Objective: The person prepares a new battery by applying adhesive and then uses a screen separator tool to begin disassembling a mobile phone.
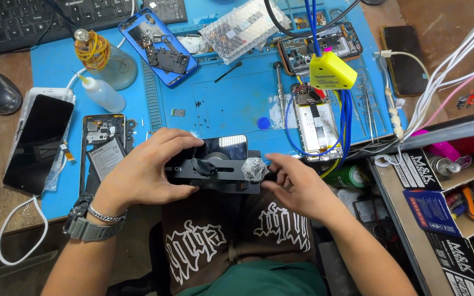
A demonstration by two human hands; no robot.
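Two hands — left hand [146, 170] and right hand [297, 183] — fingers clenched around one black clamp fixture [220, 170].

Matt black metal clamp [215, 171] grips a glossy glass phone [227, 148].
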